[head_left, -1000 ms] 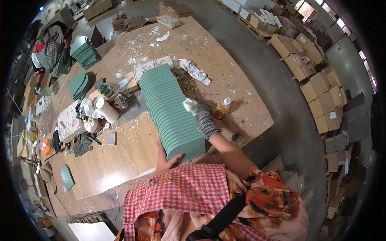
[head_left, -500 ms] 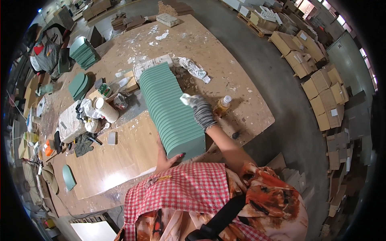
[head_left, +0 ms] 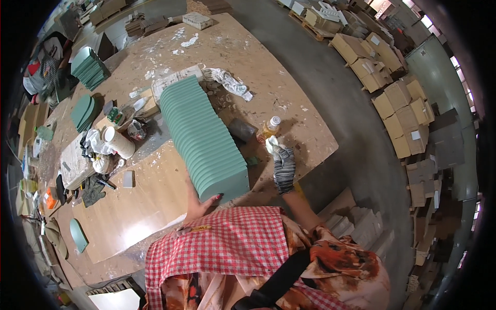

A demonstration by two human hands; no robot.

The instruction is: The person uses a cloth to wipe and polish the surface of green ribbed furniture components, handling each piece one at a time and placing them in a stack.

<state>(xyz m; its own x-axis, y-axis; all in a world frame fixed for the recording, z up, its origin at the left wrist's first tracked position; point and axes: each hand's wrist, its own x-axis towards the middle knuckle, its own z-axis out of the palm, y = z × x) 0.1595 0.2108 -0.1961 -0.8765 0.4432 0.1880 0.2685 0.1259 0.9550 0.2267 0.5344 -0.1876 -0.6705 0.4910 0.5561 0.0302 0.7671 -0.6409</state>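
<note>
A long row of green round-ended panels (head_left: 204,137) stands packed face to face on the worktable, leading away from me. My bare left hand (head_left: 196,204) grips its near left corner, thumb on the front panel's face and fingers along the left side. To the right of the row, my right hand (head_left: 283,169) wears a grey striped knit glove. Its closed fingers pinch a white cloth wad (head_left: 272,144), apart from the panels. Just beyond the wad stands a bottle of amber liquid (head_left: 269,127) with a white cap. A dark grey block (head_left: 241,129) sits beside the row.
Left of the row are a white cup (head_left: 119,143), a dark glove (head_left: 93,190) and a loose green panel (head_left: 78,235). More green panels (head_left: 89,68) are stacked farther left, near another person (head_left: 47,72). A crumpled white cloth (head_left: 231,83) lies at the far end.
My right hand has moved off the panels' right side toward me and rightward, carrying the white wad to near the bottle. My left hand keeps its hold. The whole view has shifted slightly.
</note>
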